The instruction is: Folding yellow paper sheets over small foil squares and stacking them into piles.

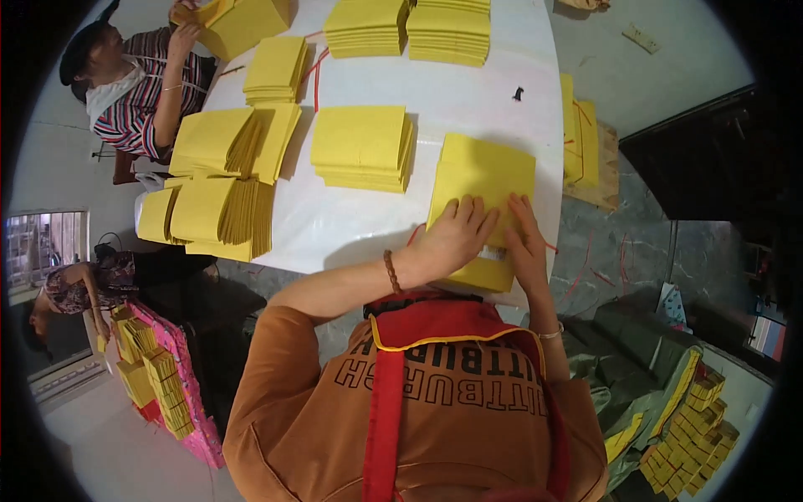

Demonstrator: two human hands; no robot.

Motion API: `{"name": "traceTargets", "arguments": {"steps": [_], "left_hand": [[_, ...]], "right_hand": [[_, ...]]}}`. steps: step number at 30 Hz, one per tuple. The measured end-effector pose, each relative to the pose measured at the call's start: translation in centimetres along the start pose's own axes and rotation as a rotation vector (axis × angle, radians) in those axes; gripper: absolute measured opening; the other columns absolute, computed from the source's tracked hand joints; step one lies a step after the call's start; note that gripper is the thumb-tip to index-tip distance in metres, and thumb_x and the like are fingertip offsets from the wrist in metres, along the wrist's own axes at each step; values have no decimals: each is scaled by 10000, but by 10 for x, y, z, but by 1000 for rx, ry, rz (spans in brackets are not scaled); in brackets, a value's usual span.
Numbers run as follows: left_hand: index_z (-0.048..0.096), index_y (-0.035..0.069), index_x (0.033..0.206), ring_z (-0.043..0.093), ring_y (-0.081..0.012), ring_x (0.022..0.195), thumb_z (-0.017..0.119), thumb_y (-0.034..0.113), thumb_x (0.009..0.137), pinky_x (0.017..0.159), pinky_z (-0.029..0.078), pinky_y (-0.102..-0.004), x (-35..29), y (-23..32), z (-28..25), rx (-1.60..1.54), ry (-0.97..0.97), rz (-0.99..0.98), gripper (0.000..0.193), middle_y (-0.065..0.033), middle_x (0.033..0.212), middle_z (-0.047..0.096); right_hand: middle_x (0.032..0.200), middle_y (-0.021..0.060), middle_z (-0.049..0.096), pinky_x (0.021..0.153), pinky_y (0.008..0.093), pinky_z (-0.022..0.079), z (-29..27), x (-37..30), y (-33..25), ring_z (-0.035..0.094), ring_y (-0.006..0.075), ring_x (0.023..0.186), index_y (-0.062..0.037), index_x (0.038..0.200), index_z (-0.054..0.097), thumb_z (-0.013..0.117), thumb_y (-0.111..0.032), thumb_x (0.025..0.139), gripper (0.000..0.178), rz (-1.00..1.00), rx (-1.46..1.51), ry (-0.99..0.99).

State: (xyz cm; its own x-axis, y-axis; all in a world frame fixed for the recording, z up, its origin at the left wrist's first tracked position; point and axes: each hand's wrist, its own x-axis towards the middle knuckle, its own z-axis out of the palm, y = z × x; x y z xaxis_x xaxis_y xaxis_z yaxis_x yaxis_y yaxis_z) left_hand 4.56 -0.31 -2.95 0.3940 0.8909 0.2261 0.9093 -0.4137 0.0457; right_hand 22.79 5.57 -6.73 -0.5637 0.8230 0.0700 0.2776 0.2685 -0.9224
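A stack of folded yellow paper (485, 167) lies in front of me near the right edge of the white table. My left hand (458, 238) rests flat on its near part, fingers stretched out. My right hand (527, 249) lies along its right side, fingers extended and touching the paper. A bit of red string (549, 245) sticks out from the stack's right side; how it runs beneath cannot be seen. Just to the left sits another yellow paper stack (360, 138), which neither hand touches.
More yellow stacks (219, 138) line the white table (335, 222)'s left side and far end (447, 33). A co-worker in a striped top (146, 92) handles yellow paper at far left; another person (92, 284) is at a pink-covered table (191, 393). Tied bundles (690, 435) are piled lower right.
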Motion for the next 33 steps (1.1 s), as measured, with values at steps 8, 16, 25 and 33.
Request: {"name": "traceTargets", "arguments": {"steps": [8,16,25,33], "left_hand": [[492,-1,1184,457,-320,1050,584,136,717,825,405,-379,-5,-18,-7,-311,-27,-21,495,-174,1154,493],[453,36,1250,445,-324,1080,611,218,798,895,348,-418,16,-58,-8,-383,129,-241,512,-161,1190,493],[489,55,1232,561,-285,857,636,180,799,754,441,-359,19,-54,-37,-682,201,-346,475,-158,982,598],[647,15,927,619,-254,650,570,136,847,582,477,-319,-3,-33,-81,-816,23,-217,164,-114,787,654]], "right_hand": [[1199,107,482,800,306,446,-4,-12,-20,495,185,1007,-25,1242,486,613,-141,830,446,303,117,414],[1185,92,483,767,299,439,-4,-26,-19,518,194,1011,-37,1246,481,657,-204,799,509,329,52,345],[1217,81,468,846,364,399,-5,-26,-18,479,216,1093,-79,1168,539,682,-196,748,459,283,60,281],[1261,70,430,778,306,422,-12,-37,-37,525,171,985,-76,1141,552,703,-149,723,450,302,-97,216]]}}
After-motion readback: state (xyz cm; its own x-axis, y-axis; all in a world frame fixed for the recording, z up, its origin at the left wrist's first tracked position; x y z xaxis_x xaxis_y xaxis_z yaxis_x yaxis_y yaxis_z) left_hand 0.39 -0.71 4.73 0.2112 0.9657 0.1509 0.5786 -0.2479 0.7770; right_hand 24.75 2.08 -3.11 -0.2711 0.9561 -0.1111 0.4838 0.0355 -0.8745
